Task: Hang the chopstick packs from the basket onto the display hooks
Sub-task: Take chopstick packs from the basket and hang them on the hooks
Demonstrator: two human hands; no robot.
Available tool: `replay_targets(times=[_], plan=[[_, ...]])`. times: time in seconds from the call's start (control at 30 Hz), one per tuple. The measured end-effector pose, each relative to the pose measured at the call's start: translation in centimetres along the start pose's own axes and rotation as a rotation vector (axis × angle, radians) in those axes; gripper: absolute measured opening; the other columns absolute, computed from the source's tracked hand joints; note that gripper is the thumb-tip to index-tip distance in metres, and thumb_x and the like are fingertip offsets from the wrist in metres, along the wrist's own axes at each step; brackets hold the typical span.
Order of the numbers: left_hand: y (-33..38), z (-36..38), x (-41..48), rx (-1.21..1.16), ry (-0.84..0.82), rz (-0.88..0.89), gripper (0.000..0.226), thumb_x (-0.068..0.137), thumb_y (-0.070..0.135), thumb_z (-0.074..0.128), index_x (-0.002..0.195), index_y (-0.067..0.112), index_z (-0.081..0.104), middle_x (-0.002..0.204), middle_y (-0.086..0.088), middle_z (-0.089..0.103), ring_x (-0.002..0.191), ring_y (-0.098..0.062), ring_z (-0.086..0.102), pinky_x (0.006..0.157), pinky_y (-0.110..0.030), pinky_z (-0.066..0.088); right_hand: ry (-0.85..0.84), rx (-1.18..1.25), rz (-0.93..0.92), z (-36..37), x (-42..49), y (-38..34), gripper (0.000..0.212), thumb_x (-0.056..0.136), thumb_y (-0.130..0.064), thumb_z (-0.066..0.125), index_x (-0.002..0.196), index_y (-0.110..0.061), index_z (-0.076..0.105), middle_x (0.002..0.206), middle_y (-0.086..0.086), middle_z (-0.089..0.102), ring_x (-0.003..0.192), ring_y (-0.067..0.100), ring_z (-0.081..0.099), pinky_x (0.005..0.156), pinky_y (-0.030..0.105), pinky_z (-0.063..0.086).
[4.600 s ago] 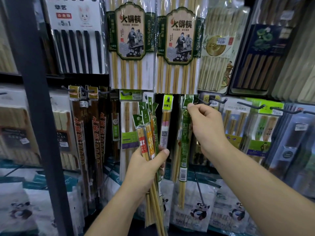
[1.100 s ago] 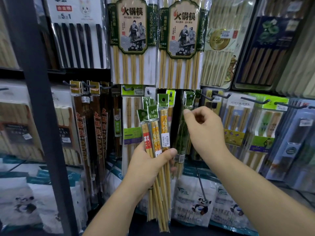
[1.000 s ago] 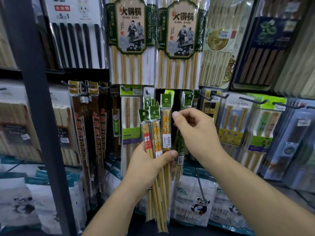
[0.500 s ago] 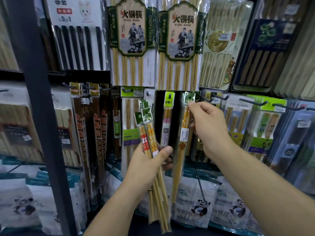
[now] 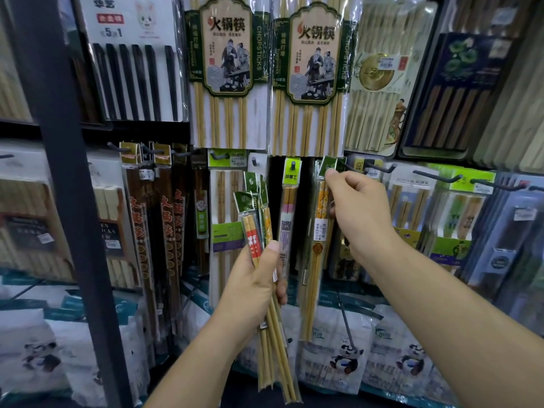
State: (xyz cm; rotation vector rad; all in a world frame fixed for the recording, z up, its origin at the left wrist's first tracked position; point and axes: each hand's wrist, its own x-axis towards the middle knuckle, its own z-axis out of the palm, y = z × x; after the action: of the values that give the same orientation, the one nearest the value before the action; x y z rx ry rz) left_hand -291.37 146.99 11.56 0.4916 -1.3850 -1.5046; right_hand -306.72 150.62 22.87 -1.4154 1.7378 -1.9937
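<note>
My left hand (image 5: 253, 284) is wrapped round a bundle of slim chopstick packs (image 5: 255, 228), thumb pressed across the front and the sticks fanning out below my fist. I count three green header cards at the top of the bundle, though they overlap and more may be hidden. The nearest pack has a red band with white figures on it, too small to read. My right hand (image 5: 362, 210) pinches one single pack (image 5: 319, 231) by its green header between thumb and forefinger, right at the tip of a dark display hook (image 5: 351, 166). I cannot tell whether the header's hole is over the hook. This pack has orange-printed sticks, a white barcode label and a round gold sticker, and it hangs straight down from my fingers. Just left of it, one pack with a lime header (image 5: 291, 175) hangs on its own peg, its black characters blurred. Above hang two big packs reading "火锅筷" and "CHOPSTICKS", the left one (image 5: 226, 54) and the right one (image 5: 316, 54) side by side, each showing two robed figures. Further left, a white card (image 5: 132, 22) printed "华艺" and "5" and "1" carries six black sticks. To my right a clear pack reads "JOY-HER" (image 5: 410, 180). Along the bottom are white bags with panda pictures (image 5: 347, 357). I can make out three pandas there.
</note>
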Motion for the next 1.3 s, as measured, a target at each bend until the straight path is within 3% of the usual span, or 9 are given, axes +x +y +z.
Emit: replay_targets(times=[0.27, 0.47, 0.6, 0.77, 0.9, 1.0, 1.17, 1.3], plan=[[0.2, 0.2, -0.1, -0.019, -0.016, -0.045, 0.043, 0.089, 0.051, 0.057, 0.101, 0.010, 0.053, 0.072, 0.004, 0.057, 0.054, -0.015, 0.053, 0.053, -0.030, 0.051, 0.017, -0.052, -0.001, 0.2, 0.1, 0.1, 0.044, 0.103, -0.029, 0.052, 0.077, 0.005, 0.048, 0.065, 0.005, 0.040, 0.064, 0.020, 0.043, 0.067, 0.029, 0.043], [0.4, 0.3, -0.3, 0.028, -0.013, -0.033, 0.029, 0.098, 0.040, 0.056, 0.100, 0.012, 0.051, 0.068, 0.008, 0.057, 0.055, -0.013, 0.055, 0.054, -0.028, 0.052, 0.030, -0.118, -0.043, 0.1, -0.2, 0.8, 0.049, 0.102, -0.030, 0.055, 0.057, -0.016, 0.043, 0.045, -0.011, 0.035, 0.047, 0.007, 0.035, 0.073, 0.030, 0.048], [0.5, 0.2, -0.4, 0.058, -0.008, -0.030, 0.013, 0.107, 0.026, 0.054, 0.099, 0.015, 0.053, 0.066, 0.004, 0.058, 0.059, -0.014, 0.059, 0.056, -0.028, 0.054, 0.070, -0.163, -0.065, 0.3, -0.6, 1.6, 0.037, 0.100, -0.035, 0.061, 0.068, -0.016, 0.057, 0.051, -0.016, 0.049, 0.051, -0.001, 0.046, 0.055, 0.009, 0.040], [1.3, 0.1, -0.8, 0.018, -0.041, -0.027, 0.017, 0.104, 0.031, 0.059, 0.103, 0.014, 0.057, 0.074, -0.009, 0.069, 0.060, -0.027, 0.067, 0.059, -0.031, 0.058, 0.107, -0.165, -0.043, 0.1, -1.9, 2.0, 0.026, 0.096, -0.035, 0.066, 0.083, -0.016, 0.056, 0.070, -0.006, 0.053, 0.057, -0.005, 0.047, 0.051, 0.007, 0.037], [1.6, 0.5, -0.9, -0.060, -0.052, -0.006, 0.020, 0.099, 0.027, 0.065, 0.112, 0.013, 0.059, 0.083, -0.008, 0.074, 0.078, -0.025, 0.076, 0.059, -0.033, 0.061, -0.017, -0.055, -0.021, 0.4, -3.3, 1.5, 0.017, 0.096, -0.033, 0.067, 0.083, -0.022, 0.067, 0.069, -0.004, 0.061, 0.057, -0.003, 0.052, 0.053, 0.010, 0.043], [1.7, 0.7, -1.1, -0.073, -0.069, -0.007, 0.020, 0.100, 0.025, 0.065, 0.115, 0.014, 0.060, 0.086, -0.009, 0.077, 0.080, -0.025, 0.077, 0.059, -0.033, 0.061, -0.223, 0.180, 0.153, 0.7, -4.0, 0.6, 0.017, 0.097, -0.033, 0.066, 0.086, -0.024, 0.075, 0.074, -0.002, 0.070, 0.055, 0.004, 0.054, 0.047, 0.014, 0.043], [1.6, 0.6, -1.1, -0.031, -0.028, 0.030, 0.009, 0.100, 0.024, 0.066, 0.102, 0.033, 0.069, 0.091, -0.011, 0.078, 0.082, -0.023, 0.078, 0.059, -0.030, 0.060, -0.118, 0.071, 0.162, 0.5, -3.6, 0.6, 0.020, 0.095, -0.037, 0.068, 0.083, -0.021, 0.070, 0.069, -0.002, 0.064, 0.058, 0.009, 0.054, 0.055, 0.021, 0.046], [1.7, 0.6, -1.2, -0.018, -0.074, 0.042, 0.012, 0.098, 0.028, 0.067, 0.098, 0.039, 0.071, 0.092, -0.010, 0.079, 0.083, -0.022, 0.078, 0.061, -0.031, 0.061, -0.279, 0.123, 0.168, 0.5, -4.1, 0.5, 0.023, 0.097, -0.037, 0.066, 0.080, -0.024, 0.074, 0.075, 0.004, 0.068, 0.057, 0.010, 0.057, 0.048, 0.018, 0.043]])
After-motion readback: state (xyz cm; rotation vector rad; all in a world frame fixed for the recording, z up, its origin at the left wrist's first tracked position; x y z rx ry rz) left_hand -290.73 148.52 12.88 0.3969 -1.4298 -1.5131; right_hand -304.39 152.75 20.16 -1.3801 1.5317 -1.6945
